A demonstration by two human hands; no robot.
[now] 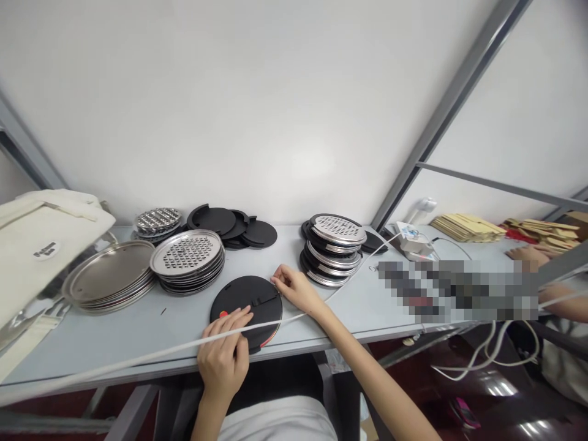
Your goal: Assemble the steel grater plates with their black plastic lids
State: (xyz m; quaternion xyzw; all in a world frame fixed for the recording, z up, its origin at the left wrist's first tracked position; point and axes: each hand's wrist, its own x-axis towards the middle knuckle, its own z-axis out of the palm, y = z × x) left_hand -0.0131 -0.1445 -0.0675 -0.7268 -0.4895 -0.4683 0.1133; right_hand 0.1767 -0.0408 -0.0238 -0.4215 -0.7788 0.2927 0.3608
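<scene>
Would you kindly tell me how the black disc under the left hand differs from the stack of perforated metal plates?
The black disc is dark with a red spot; the stack of perforated metal plates has a silvery top full of holes. The black disc lies low under the left hand, while the stack rises in many layers, untouched. Both are round and rest on the table.

One black disc (243,293) is counted at the front edge of the table (151,331), where one left hand (225,355) and one right hand (297,289) are seen. Toward the left end, one stack of plain metal discs (110,272) and two stacks of grater discs (186,252) are counted; near the back edge, at least three black round pieces (212,219). Exact numbers within stacks cannot be told.
</scene>
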